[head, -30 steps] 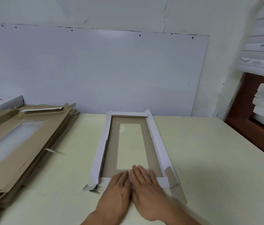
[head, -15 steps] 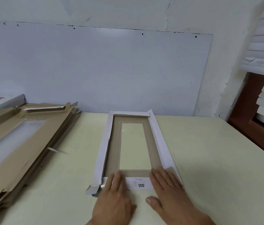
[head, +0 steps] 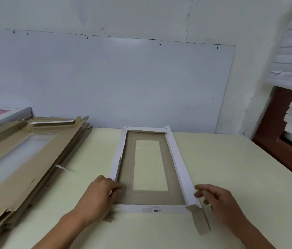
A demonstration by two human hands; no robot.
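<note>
Item: long white-and-brown cardboard window-box blank (head: 150,196). It is lying flat and lengthwise on the pale yellow table (head: 222,159), with its near end between your hands.

Handling: you are dealing with thin, light board that is probably going to flex along its length and crease easily. The window film is likely the weakest part, so keep your fingers off it.

Hold: your left hand (head: 96,198) is gripping the white left side wall (head: 117,159) by the near corner. Your right hand (head: 220,203) is curling its fingers against the white right side wall (head: 179,162), but whether it is pinching is unclear. The walls near the corners are looking like the stiffest places to hold.

Nearby: a stack of brown flattened blanks (head: 16,168) is lying at the left.
</note>
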